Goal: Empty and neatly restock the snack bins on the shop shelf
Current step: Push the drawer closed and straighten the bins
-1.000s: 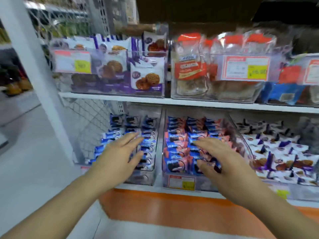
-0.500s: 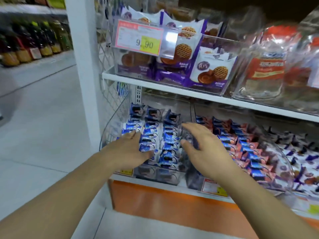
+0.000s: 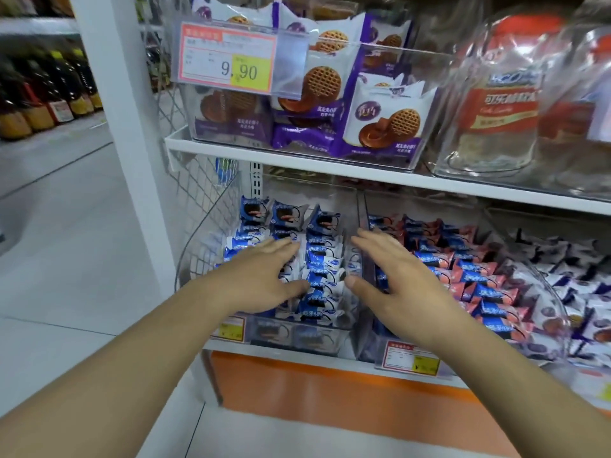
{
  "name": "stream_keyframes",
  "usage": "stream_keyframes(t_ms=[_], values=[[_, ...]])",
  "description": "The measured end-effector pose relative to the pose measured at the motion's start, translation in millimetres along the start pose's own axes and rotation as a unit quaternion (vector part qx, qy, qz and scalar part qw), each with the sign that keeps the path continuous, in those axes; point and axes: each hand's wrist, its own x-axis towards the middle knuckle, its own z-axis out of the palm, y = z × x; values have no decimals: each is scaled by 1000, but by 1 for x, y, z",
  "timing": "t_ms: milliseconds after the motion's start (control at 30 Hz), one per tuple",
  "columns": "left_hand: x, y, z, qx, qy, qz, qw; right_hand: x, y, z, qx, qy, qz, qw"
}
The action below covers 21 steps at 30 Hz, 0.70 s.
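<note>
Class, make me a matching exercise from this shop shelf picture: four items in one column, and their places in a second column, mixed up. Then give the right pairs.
Items
1. blue snack packs
2. pink snack packs
3. purple biscuit bags
4. price tag reading 9.90

Places
A. upper shelf, inside the clear bin
B. lower shelf, leftmost bin, between the two hands
C. clipped to the front of the upper bin
D. lower shelf, the bin just right of the right hand

Pairs: 1-B, 2-D, 3-A, 4-C

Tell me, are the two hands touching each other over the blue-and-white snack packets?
Apart. The head view shows the left hand and right hand separated by visible blue-and-white snack packets.
</note>
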Motion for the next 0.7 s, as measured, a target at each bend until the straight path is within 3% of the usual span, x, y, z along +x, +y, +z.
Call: stream_keyframes(t_ms=[167, 700], values=[[41, 17, 26, 55, -38, 66, 996, 1, 4, 6, 12, 11, -4, 1000], [45, 20, 23, 88, -40, 83, 992, 3, 7, 8, 23, 17, -8, 1000]])
